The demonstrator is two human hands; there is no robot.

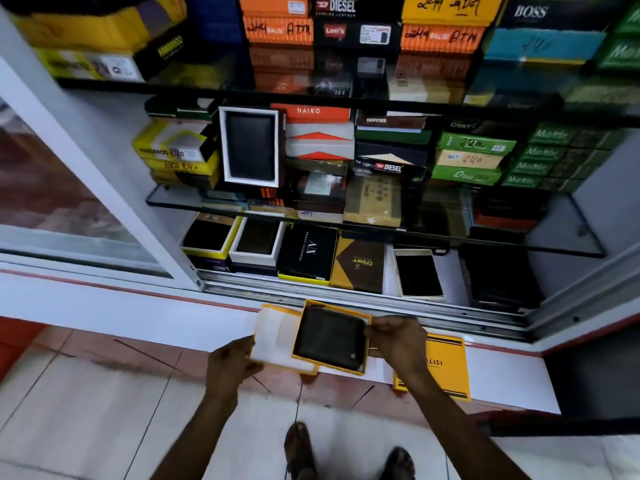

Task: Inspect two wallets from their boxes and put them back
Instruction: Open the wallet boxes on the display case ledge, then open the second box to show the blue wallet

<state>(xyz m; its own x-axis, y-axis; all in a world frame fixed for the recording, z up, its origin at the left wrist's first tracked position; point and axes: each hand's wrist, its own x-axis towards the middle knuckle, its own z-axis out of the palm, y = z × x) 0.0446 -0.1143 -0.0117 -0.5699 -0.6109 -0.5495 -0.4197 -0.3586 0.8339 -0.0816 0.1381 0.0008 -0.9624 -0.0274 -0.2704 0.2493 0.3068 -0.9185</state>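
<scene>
While the person stands before an open display cabinet (346, 202) of boxed wallets, the left hand (230, 363) is curled closed on the near left edge of a white-lined yellow box lid (277, 336), thumb on top and fingers underneath, holding it slightly tilted. Just right of that hand, overlapping the lid's right side, sits the yellow box tray (301, 336) with a dark wallet (330, 337) lying flat inside it. Further right, the right hand (394, 341) pinches the tray's right edge; its fingertips (369, 332) touch the wallet's right side, fingers bent and mostly closed. Beyond the right hand, partly under its wrist, a second yellow box (446, 368) printed with dark letters lies flat on the white cabinet ledge (502, 375). Below both forearms, two sandalled feet (349, 452) stand on the pale tiled floor (86, 427).
</scene>
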